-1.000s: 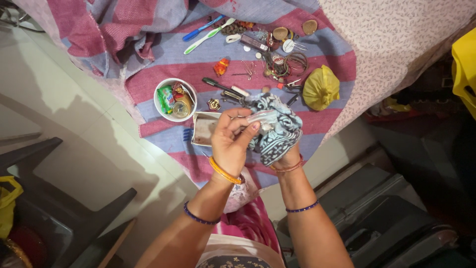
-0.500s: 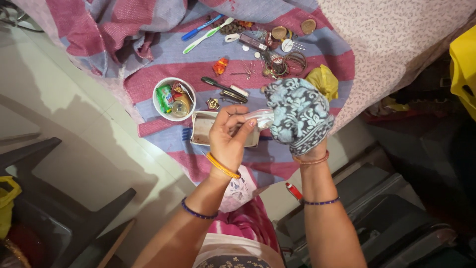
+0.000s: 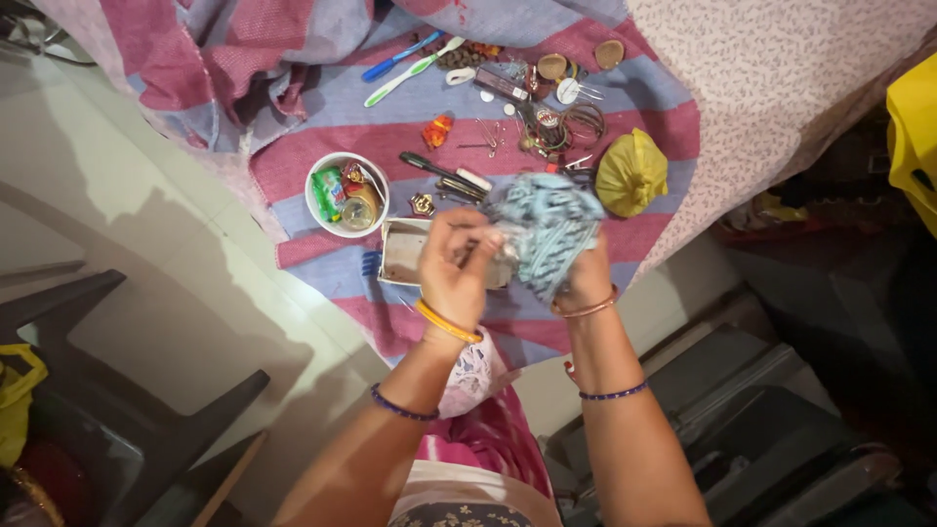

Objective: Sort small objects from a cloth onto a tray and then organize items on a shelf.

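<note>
Currently the right hand (image 3: pixel 586 278) grips a bunched blue patterned cloth (image 3: pixel 547 229), while the left hand (image 3: pixel 454 268) pinches its near edge, fingers closed. The cloth is held above a small open box (image 3: pixel 398 256) on the striped bedsheet (image 3: pixel 625 98). It appears light, soft and limp; it likely handles best gathered in the fist, since loose folds droop and can snag.

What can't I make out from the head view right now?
- What the left hand pinches: hidden by its own fingers.
- Right hand: palm and fingers wrapped in the motion-blurred blue patterned cloth.
- Small open rectangular box: contents partly blocked by the left hand.
- Small metal trinkets on the striped pink and blue blanket: too small to identify.
- Yellow object: cut off by the right edge.
</note>
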